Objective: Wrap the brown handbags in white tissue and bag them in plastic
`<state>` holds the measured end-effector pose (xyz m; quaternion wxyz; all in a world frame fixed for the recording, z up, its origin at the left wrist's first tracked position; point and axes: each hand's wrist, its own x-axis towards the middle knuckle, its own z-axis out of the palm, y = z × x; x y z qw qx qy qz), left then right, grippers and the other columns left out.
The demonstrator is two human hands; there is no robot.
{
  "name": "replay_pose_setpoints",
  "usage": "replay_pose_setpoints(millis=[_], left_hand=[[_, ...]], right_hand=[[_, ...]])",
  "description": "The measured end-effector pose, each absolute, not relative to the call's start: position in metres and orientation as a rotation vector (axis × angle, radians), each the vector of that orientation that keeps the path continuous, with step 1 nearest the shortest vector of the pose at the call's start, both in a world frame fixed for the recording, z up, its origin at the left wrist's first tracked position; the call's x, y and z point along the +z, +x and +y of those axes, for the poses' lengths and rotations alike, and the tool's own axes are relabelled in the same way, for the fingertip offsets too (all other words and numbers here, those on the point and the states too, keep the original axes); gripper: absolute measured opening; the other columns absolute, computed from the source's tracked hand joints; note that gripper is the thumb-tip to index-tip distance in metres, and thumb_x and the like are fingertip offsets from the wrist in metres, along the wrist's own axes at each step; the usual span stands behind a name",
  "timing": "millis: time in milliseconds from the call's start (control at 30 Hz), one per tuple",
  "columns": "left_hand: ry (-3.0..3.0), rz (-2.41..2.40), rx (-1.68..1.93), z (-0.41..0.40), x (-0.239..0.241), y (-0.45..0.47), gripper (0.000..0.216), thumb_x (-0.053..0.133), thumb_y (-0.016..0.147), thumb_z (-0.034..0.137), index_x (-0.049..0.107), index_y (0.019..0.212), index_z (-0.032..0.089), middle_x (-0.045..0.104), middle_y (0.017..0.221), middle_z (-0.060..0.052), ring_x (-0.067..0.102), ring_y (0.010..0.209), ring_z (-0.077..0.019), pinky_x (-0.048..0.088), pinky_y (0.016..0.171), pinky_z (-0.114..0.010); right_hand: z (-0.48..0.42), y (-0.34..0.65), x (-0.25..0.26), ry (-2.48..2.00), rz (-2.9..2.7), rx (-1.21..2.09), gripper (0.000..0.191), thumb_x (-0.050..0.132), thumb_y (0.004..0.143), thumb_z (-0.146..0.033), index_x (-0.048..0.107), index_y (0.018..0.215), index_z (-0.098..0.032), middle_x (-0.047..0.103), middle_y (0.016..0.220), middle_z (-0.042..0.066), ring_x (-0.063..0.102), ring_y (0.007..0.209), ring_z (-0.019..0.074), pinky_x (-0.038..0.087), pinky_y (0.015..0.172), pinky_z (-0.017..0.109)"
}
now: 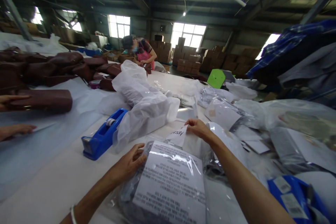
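A clear plastic bag (168, 185) printed with warning text lies in front of me, with something grey and a white sheet showing inside. My left hand (132, 162) grips its upper left edge, thumb on top and fingers curled. Beyond the bag's far edge, my right hand (198, 129) pinches the corner of a white paper slip (178, 136) with handwriting on it. The slip's lower part overlaps the bag's far end; I cannot tell whether it is inside.
A blue tape dispenser (103, 134) stands left, beside white wrapping (147, 101). Another blue dispenser (296, 196) sits lower right, near plastic-bagged packs (223, 112). At left, a co-worker's hands (18, 129) handle a brown bag (44, 100); more brown bags lie behind. Another person (143, 52) bends over the far end.
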<state>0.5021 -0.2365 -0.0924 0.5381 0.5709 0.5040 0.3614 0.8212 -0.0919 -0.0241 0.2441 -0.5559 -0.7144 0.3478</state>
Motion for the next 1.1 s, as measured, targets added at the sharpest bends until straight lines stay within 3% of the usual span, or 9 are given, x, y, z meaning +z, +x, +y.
replay_pose_setpoints(millis=[133, 300, 367, 433, 533, 633, 800, 900, 1100], left_hand=[[1.369, 1.112, 0.837, -0.225, -0.095, 0.501, 0.081, 0.062, 0.079, 0.069, 0.043, 0.138, 0.016, 0.054, 0.140, -0.020, 0.053, 0.128, -0.0346, 0.045, 0.104, -0.047], [1.433, 1.256, 0.844, -0.206, -0.083, 0.505, 0.101, 0.063, 0.074, 0.073, 0.030, 0.149, 0.013, 0.035, 0.154, -0.022, 0.040, 0.139, -0.0359, 0.039, 0.109, -0.046], [1.454, 1.223, 0.754, -0.200, -0.070, 0.511, 0.103, 0.067, 0.072, 0.069, 0.030, 0.150, 0.013, 0.037, 0.153, -0.021, 0.043, 0.137, -0.0354, 0.040, 0.109, -0.044], [1.504, 1.178, 0.671, -0.198, -0.059, 0.518, 0.094, 0.072, 0.072, 0.061, 0.037, 0.147, 0.015, 0.048, 0.147, -0.016, 0.051, 0.129, -0.0336, 0.042, 0.106, -0.040], [1.569, 1.161, 0.636, -0.201, -0.049, 0.525, 0.076, 0.075, 0.072, 0.046, 0.049, 0.139, 0.019, 0.062, 0.132, -0.008, 0.059, 0.117, -0.0294, 0.044, 0.102, -0.037], [1.545, 1.182, 0.678, -0.206, -0.049, 0.526, 0.074, 0.076, 0.070, 0.038, 0.050, 0.137, 0.021, 0.062, 0.130, -0.006, 0.058, 0.117, -0.0276, 0.043, 0.103, -0.037], [1.479, 1.139, 0.740, -0.215, -0.053, 0.520, 0.085, 0.078, 0.066, 0.040, 0.044, 0.142, 0.024, 0.058, 0.130, -0.005, 0.056, 0.116, -0.0277, 0.043, 0.103, -0.037], [1.398, 1.135, 0.745, -0.223, -0.051, 0.517, 0.091, 0.079, 0.064, 0.043, 0.040, 0.144, 0.027, 0.059, 0.126, -0.004, 0.059, 0.108, -0.0272, 0.048, 0.096, -0.036], [1.308, 1.283, 0.783, -0.245, -0.058, 0.505, 0.091, 0.081, 0.057, 0.036, 0.046, 0.141, 0.033, 0.053, 0.141, -0.003, 0.052, 0.124, -0.0346, 0.046, 0.103, -0.041]], right_hand=[[-0.092, 0.822, -0.015, -1.448, -2.025, 0.830, 0.017, 0.053, 0.067, -0.014, 0.066, 0.075, -0.020, 0.070, 0.071, -0.001, 0.063, 0.065, 0.0158, 0.047, 0.060, 0.025], [-0.106, 0.812, -0.008, -1.284, -2.219, 0.698, 0.035, 0.069, 0.071, -0.018, 0.071, 0.105, -0.026, 0.072, 0.103, 0.003, 0.066, 0.088, 0.0205, 0.049, 0.082, 0.034], [-0.113, 0.802, -0.009, -1.138, -2.388, 0.532, 0.049, 0.080, 0.068, -0.023, 0.069, 0.115, -0.030, 0.069, 0.119, 0.004, 0.064, 0.104, 0.0245, 0.045, 0.094, 0.039], [-0.117, 0.791, -0.012, -0.959, -2.561, 0.258, 0.041, 0.083, 0.070, -0.027, 0.072, 0.109, -0.031, 0.069, 0.119, 0.005, 0.062, 0.109, 0.0258, 0.043, 0.098, 0.041], [-0.115, 0.778, -0.021, -0.837, -2.633, 0.006, 0.007, 0.077, 0.081, -0.029, 0.075, 0.087, -0.026, 0.075, 0.095, 0.004, 0.066, 0.093, 0.0225, 0.045, 0.090, 0.038], [-0.109, 0.774, -0.030, -0.882, -2.565, -0.036, 0.011, 0.068, 0.089, -0.030, 0.073, 0.083, -0.022, 0.073, 0.082, 0.005, 0.065, 0.082, 0.0219, 0.045, 0.082, 0.037], [-0.098, 0.781, -0.037, -1.004, -2.322, -0.072, 0.016, 0.062, 0.092, -0.029, 0.071, 0.082, -0.022, 0.072, 0.082, 0.004, 0.064, 0.079, 0.0199, 0.046, 0.073, 0.031], [-0.091, 0.789, -0.032, -1.255, -2.066, 0.125, 0.019, 0.063, 0.089, -0.034, 0.070, 0.076, -0.023, 0.070, 0.077, 0.002, 0.063, 0.070, 0.0183, 0.048, 0.066, 0.029], [-0.065, 0.817, -0.015, -1.474, -1.360, 0.807, 0.012, 0.062, 0.078, -0.033, 0.063, 0.074, -0.021, 0.065, 0.068, 0.000, 0.062, 0.055, 0.0165, 0.050, 0.043, 0.026]])
